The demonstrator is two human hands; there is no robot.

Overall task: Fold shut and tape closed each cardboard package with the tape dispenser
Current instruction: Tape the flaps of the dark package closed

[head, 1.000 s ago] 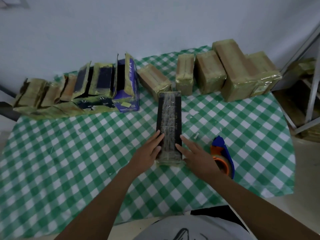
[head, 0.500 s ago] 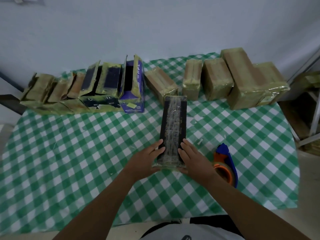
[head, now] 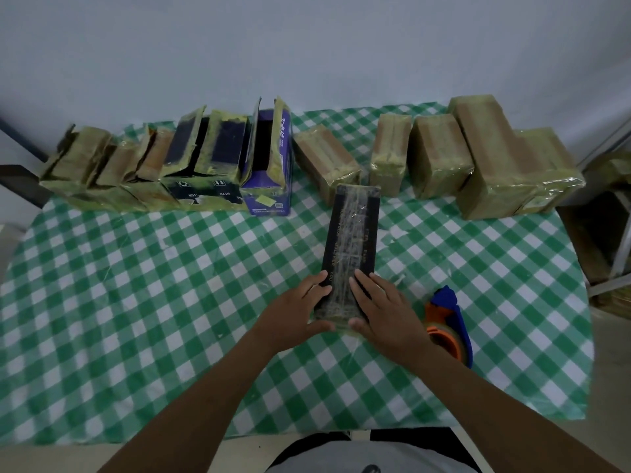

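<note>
Pressing black package (head: pixel 353 233) | left hand (head: pixel 293 315), right hand (head: pixel 386 312) | apparently laid flat

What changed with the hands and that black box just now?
The right hand slid from beside the black box onto its top; both hands now press its near end. The left hand stayed on the box's left edge. Box, tape dispenser and the row of packages did not move.

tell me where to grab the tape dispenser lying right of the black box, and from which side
Probably the blue frame of the tape dispenser, taken from above and from its right side by the right hand. The blue part runs along the outer edge, clear of the orange roll, and it lies on the tablecloth beside that hand.
</note>
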